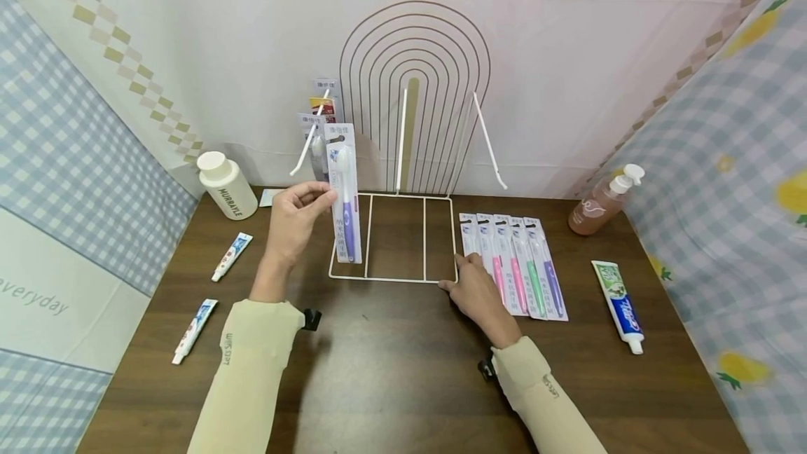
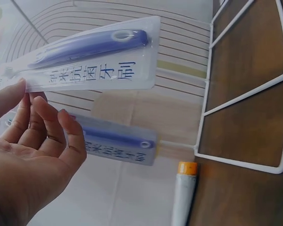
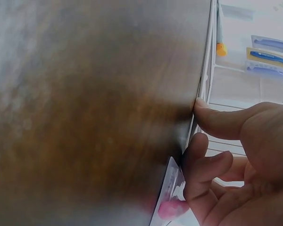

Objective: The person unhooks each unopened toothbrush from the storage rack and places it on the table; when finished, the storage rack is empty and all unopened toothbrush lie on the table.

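My left hand [image 1: 294, 223] pinches a packaged toothbrush [image 1: 346, 223] with a purple handle by its side edge, thumb against the card. It stands nearly upright, just right of the left prong of the white wire rack [image 1: 378, 279]. Several packs, one a toothbrush pack [image 2: 120, 141] with a purple handle, hang on that prong, partly behind the held one. At the base's front right corner, my right hand [image 1: 477, 293] holds the wire between thumb and fingers. Beside it lies a row of packaged toothbrushes [image 1: 536, 279] with pink, green and purple handles, its left end partly covered by that hand.
Left on the wooden table stand a white bottle [image 1: 228, 186] and two small toothpaste tubes [image 1: 232, 256]. On the right are a pink pump bottle [image 1: 595, 209] and a larger toothpaste tube [image 1: 618, 307]. The rack's middle prong [image 1: 401, 142] and right prong [image 1: 488, 139] stick out bare toward me.
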Tool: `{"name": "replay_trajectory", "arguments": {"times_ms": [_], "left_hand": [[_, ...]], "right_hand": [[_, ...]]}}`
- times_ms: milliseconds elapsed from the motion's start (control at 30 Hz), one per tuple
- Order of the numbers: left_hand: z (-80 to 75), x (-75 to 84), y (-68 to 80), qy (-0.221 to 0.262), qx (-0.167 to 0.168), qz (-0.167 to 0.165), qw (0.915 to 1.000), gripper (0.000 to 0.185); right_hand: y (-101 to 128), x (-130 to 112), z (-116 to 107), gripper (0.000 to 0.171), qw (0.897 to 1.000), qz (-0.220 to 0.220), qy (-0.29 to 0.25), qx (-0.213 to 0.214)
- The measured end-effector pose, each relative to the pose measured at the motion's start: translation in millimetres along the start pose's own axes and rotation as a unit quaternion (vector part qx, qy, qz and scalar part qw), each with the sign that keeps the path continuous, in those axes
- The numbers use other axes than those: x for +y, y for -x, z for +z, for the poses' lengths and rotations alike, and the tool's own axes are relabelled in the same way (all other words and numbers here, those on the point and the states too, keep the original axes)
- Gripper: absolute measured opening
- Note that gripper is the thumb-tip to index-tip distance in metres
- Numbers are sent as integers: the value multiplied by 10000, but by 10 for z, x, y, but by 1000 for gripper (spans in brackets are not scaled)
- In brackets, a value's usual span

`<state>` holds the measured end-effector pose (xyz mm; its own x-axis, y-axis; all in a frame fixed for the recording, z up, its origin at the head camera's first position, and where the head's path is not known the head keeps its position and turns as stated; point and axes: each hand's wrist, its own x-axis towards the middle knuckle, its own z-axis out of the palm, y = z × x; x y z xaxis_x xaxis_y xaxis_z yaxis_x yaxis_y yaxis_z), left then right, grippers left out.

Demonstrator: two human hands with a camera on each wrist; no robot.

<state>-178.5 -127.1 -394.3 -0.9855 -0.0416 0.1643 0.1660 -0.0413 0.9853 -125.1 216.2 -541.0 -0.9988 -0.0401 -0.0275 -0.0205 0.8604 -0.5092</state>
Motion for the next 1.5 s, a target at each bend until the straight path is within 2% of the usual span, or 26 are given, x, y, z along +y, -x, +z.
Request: {"name": "replay_trajectory", "arguments": {"times_ms": [133, 400, 533, 667, 900, 1133, 1333, 1500], "left_hand": [[23, -90, 67, -189, -119, -267, 9994, 6], [15, -360, 282, -584, -495, -775, 9941, 25], [-65, -510, 395, -846, -626, -1118, 9882, 27], [-179, -632, 499, -955, -607, -1556, 9813, 27], [-371, -749, 634, -1212, -597, -2103, 9682, 26], [-496, -815, 693, -1531, -497, -2311, 9595, 28], [-626, -850, 668, -1548, -410, -2562, 9533, 28], [-662, -845, 647, -1759, -432, -2626, 9478, 25]], "right_hand": [[-7, -3, -3, 83, 10000, 22, -17, -53], [-3, -9, -18, 83, 9999, 60, -10, -86], [4, -19, -18, 83, 9999, 50, -28, -105], [8, -29, -12, 83, 9999, 38, -5, -123], [-1, -4, 1, 83, 9999, 54, 47, -131], [-10, 1, 9, 83, 9999, 35, 53, -144], [-8, -3, -5, 84, 9998, 72, 44, -167], [1, -6, -14, 83, 9998, 73, 33, -175]]}}
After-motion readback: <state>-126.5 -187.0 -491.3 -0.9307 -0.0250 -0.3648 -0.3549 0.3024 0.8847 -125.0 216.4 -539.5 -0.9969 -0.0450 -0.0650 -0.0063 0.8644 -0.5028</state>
